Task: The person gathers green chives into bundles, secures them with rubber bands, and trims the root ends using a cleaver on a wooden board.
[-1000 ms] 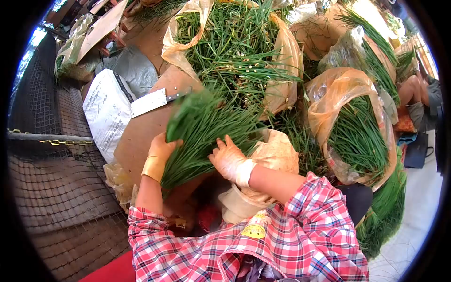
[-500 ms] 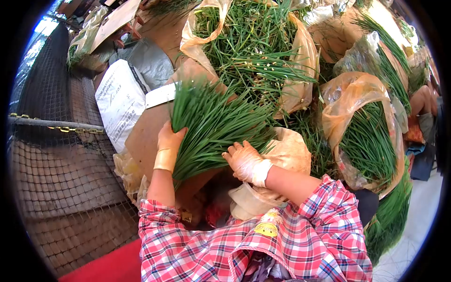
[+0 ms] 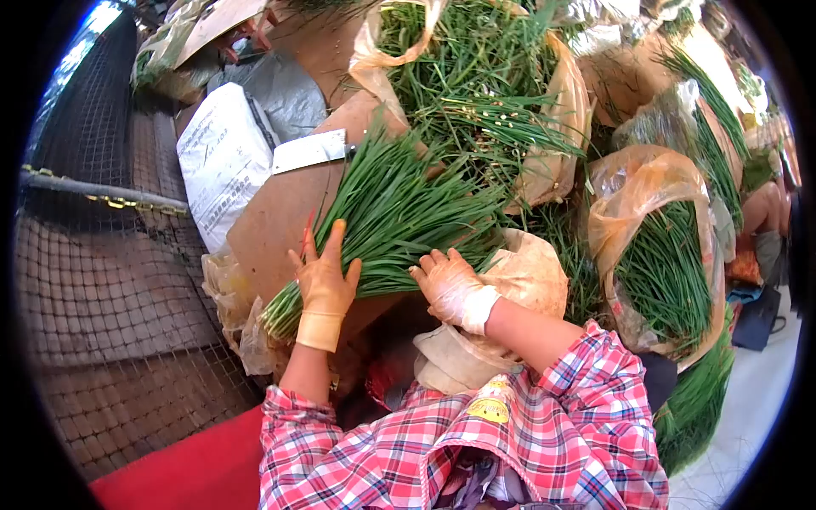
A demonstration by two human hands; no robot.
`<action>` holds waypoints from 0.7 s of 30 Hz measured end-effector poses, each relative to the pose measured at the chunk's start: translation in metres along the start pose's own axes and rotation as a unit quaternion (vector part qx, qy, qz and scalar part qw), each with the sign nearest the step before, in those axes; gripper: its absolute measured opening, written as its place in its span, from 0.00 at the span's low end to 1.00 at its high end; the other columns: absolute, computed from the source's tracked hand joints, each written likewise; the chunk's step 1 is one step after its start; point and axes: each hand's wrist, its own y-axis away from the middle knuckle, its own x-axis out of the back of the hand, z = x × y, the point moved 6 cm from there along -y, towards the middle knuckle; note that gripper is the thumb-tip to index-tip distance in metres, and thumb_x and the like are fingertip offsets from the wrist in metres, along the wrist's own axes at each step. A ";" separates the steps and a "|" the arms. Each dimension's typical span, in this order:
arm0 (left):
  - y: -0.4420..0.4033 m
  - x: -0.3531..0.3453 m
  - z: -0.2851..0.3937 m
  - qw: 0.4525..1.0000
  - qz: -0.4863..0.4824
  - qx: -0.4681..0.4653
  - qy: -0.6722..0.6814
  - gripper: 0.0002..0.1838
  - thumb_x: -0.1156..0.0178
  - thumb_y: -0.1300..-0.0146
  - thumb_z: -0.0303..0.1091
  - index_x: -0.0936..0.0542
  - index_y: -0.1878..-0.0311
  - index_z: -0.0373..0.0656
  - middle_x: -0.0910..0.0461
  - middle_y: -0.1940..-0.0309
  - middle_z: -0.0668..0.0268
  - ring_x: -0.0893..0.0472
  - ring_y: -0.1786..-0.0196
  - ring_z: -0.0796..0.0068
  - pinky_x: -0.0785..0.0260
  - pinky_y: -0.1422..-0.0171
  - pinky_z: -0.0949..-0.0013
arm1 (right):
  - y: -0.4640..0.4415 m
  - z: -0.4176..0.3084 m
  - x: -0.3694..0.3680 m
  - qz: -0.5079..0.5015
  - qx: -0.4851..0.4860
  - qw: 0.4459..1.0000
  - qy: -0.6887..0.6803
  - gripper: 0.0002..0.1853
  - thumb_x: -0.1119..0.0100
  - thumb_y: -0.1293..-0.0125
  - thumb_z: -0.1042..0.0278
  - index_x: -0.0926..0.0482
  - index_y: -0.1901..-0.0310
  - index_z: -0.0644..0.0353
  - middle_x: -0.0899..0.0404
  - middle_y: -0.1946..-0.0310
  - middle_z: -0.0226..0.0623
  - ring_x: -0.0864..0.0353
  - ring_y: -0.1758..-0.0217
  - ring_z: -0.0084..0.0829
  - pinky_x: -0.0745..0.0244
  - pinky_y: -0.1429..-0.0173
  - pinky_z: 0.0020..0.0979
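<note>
A large bunch of green garlic chives (image 3: 408,204) lies across a brown board (image 3: 272,212), its pale cut ends at the lower left and its leaves to the right. My left hand (image 3: 325,289), in a thin orange-tinted glove, rests on the stem end with fingers spread. Beside its fingers a thin red strip (image 3: 307,231) shows, perhaps a tie. My right hand (image 3: 450,285), gloved too, lies flat with fingers extended against the near side of the leaves. A cleaver (image 3: 310,151) with a pale blade lies just behind the bunch.
An open plastic bag of loose chives (image 3: 476,93) stands beyond the bunch. Another bag (image 3: 650,170) with chives is at the right, near a person's arm (image 3: 765,208). A white printed sack (image 3: 221,161) lies left of the board, beside wire mesh (image 3: 127,314).
The chive bunch has swung down, so its stem end now shows at the lower left. My left hand has opened from its grip and moved lower. The right hand has barely moved.
</note>
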 end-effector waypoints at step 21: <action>0.010 0.008 0.008 0.992 -0.054 -0.111 0.013 0.14 0.37 0.48 0.38 0.17 0.58 0.71 0.34 0.36 0.60 0.47 0.31 0.38 0.54 0.36 0.30 | -0.076 0.020 0.025 0.042 -0.146 0.971 -0.182 0.18 0.40 0.47 0.47 0.21 0.71 0.56 0.20 0.75 0.41 0.19 0.67 0.42 0.25 0.60 0.39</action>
